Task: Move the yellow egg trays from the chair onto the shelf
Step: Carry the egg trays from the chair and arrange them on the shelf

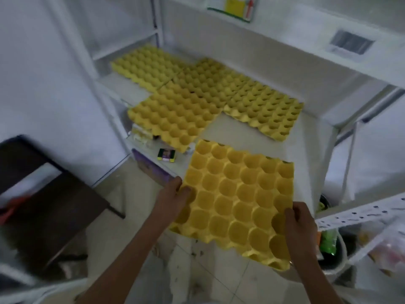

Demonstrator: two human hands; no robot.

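Hands both gripping one yellow egg tray (236, 200) — my left hand (175, 197) pinches its left edge, my right hand (301, 224) its near right corner. I see it held over the front edge of the white shelf (241, 132), where four more trays (208, 93) lie side by side — the dark chair (50, 207) stands off to the left.

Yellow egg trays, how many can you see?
5. One held tray sits between the left hand and right hand. Four lie on the shelf: back left, front left, middle, right. Stacked ones may be hidden.
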